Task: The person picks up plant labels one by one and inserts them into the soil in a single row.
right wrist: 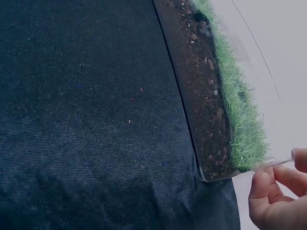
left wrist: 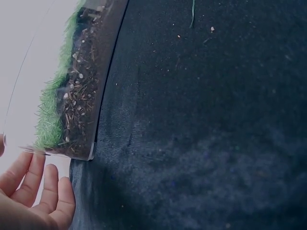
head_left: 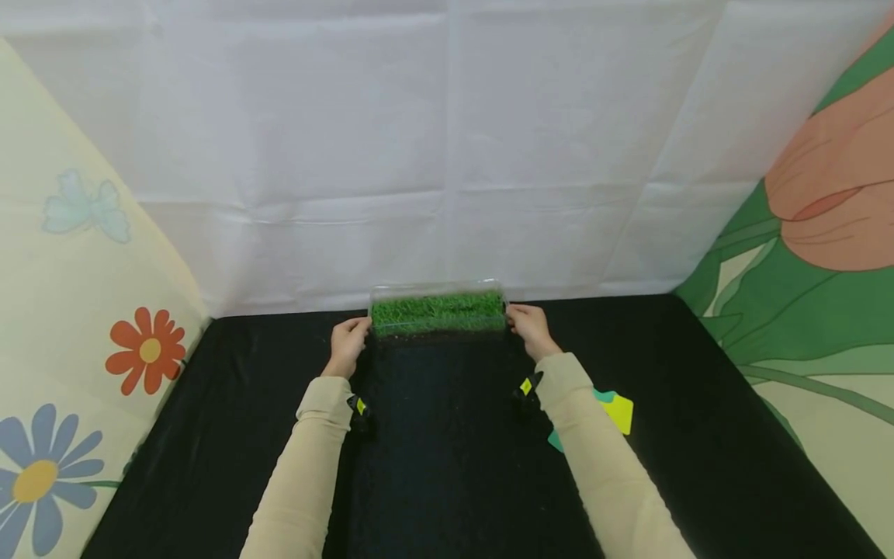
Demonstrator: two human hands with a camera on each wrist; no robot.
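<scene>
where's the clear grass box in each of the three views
Head: the clear grass box sits centre, at the far table edge, between the left hand and right hand.
Left wrist: upper left, its end corner above the fingers.
Right wrist: upper right, its corner beside the fingertips.
Shared landmark: the black cloth under the box.

A clear box of grass (head_left: 438, 312) stands at twelve o'clock on the black cloth (head_left: 447, 466), hard against the white backdrop (head_left: 447, 155), so nothing passes behind it. The left hand (head_left: 347, 341) closes off its nine o'clock end and the right hand (head_left: 531, 326) its three o'clock end. From six o'clock the cloth lies bare up to the box's front wall (only crumbs of soil there). Yellow and teal cards (head_left: 615, 410) lie at four o'clock beside the right sleeve.
</scene>
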